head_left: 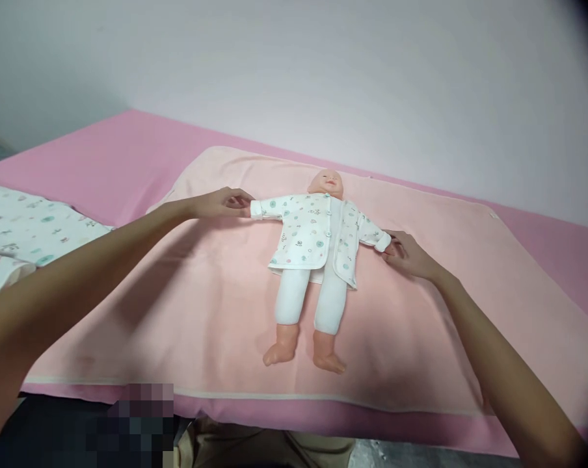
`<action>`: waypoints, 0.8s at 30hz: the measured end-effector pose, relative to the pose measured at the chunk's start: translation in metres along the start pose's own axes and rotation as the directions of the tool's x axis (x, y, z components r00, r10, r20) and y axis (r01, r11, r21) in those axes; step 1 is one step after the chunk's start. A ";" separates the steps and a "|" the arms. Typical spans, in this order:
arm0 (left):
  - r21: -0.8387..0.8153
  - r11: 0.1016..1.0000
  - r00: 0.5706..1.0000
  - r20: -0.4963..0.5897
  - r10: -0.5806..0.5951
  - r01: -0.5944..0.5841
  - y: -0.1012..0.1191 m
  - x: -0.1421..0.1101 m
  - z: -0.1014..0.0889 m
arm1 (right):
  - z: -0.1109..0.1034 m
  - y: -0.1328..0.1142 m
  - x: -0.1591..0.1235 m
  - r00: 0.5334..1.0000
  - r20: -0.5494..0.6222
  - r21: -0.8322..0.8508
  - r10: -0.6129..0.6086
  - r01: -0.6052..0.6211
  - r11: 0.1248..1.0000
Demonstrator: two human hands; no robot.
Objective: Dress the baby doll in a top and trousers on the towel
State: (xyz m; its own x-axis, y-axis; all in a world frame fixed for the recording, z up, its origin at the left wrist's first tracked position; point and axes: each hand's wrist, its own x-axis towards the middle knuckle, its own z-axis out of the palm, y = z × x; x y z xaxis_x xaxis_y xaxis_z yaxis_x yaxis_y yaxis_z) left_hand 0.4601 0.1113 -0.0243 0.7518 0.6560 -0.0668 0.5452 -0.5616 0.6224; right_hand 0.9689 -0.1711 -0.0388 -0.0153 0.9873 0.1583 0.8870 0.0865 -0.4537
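A baby doll (311,260) lies on its back on a pale pink blanket (211,305), head toward the wall. It wears a white printed jacket (307,235), partly open at the front, and white trousers. Its arms are stretched out to both sides. My left hand (222,203) is closed around the end of the doll's arm at the left sleeve cuff. My right hand (407,255) grips the other arm's end at the right cuff. The doll's own hands are hidden by my fingers.
The blanket lies on a brighter pink bed sheet (103,162) against a white wall. A folded white printed cloth (25,227) rests at the left of the bed. The bed's near edge runs along the bottom of the view.
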 end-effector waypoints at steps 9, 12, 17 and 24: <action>0.013 0.996 0.995 0.029 -0.094 0.094 0.001 0.037 0.000 | 0.003 0.015 0.035 0.975 0.070 0.190 0.209 -0.219 0.957; 0.050 0.998 0.996 -0.083 -0.028 0.032 -0.002 0.041 0.009 | 0.008 0.029 0.038 0.993 -0.074 0.022 0.094 -0.093 0.995; 0.154 0.984 0.956 -0.265 0.125 -0.085 -0.025 0.029 0.005 | 0.011 0.044 0.021 0.979 -0.197 -0.133 0.057 -0.084 0.988; 0.163 0.973 0.961 -0.198 0.193 -0.162 0.035 0.047 0.020 | 0.027 -0.033 0.042 0.966 -0.249 0.003 -0.066 0.069 0.998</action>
State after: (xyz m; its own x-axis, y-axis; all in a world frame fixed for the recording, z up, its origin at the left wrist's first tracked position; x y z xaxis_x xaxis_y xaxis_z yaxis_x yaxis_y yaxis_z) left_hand 0.5217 0.1122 -0.0214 0.7544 0.6219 0.2102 0.4694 -0.7348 0.4896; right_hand 0.9263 -0.1290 -0.0411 0.0421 0.9150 0.4012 0.8823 0.1543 -0.4446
